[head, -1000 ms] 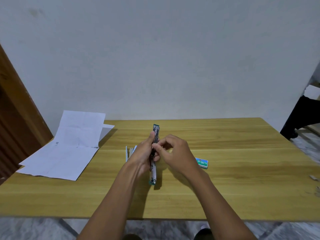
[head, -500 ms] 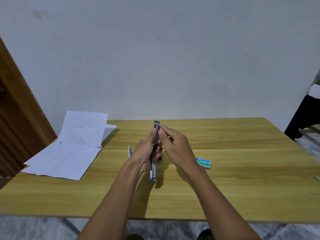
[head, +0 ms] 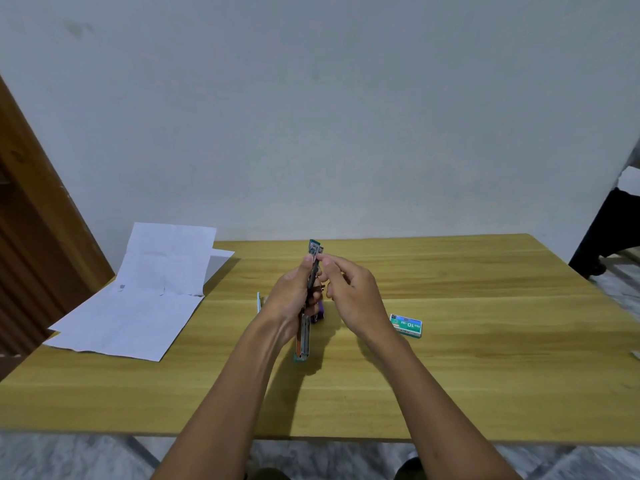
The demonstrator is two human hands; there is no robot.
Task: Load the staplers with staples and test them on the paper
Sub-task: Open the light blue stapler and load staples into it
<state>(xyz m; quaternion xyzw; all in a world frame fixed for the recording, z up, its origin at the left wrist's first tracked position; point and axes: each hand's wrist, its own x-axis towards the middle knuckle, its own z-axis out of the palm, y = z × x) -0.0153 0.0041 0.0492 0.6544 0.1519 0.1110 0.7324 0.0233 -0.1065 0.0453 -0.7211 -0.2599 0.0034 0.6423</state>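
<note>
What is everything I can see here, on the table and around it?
Table: one, yellowish wood, fills the lower half of the view.
Paper: a few white sheets, overlapping, on the table's left end.
Stapler: one, teal and metal, opened out long, held above the table's middle.
Staple box: one, green and white, marked No 10, on the table to the right of the hands.
Purple thing: one, mostly hidden behind the hands; cannot tell what it is.
Pale thing: one, partly hidden left of the left hand; unclear.
Door: one, brown wood, far left.
Left hand: grips the stapler.
Right hand: fingers at the stapler's upper part.
</note>
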